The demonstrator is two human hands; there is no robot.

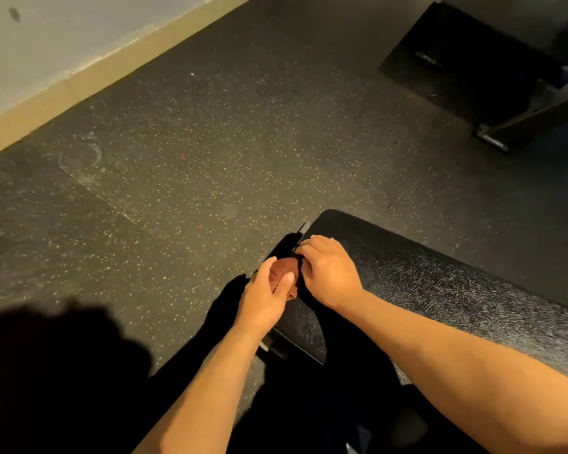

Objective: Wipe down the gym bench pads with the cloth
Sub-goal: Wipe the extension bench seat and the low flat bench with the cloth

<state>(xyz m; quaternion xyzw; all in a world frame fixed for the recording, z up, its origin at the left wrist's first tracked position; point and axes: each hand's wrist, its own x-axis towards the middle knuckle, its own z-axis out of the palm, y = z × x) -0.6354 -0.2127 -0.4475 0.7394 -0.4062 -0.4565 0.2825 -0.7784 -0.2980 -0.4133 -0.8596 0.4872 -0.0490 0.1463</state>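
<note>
Left hand (264, 301) grasps the bunched cloth (284, 278) at the edge of the padded surface (440, 290); right hand (330, 273) grip indiscernible; the wadded cloth may wipe narrowly or slip to the floor (210, 142).

No readable text, brand or number: bench pad (440, 283), cloth (284, 271) and floor (210, 142) show none, far-right frame (538, 109) plate (492, 141) too blurred.

warm dim light, hard black shadow on the floor (184, 178) lower left, glare on the bench pad (440, 290), wide-angle bending.
</note>
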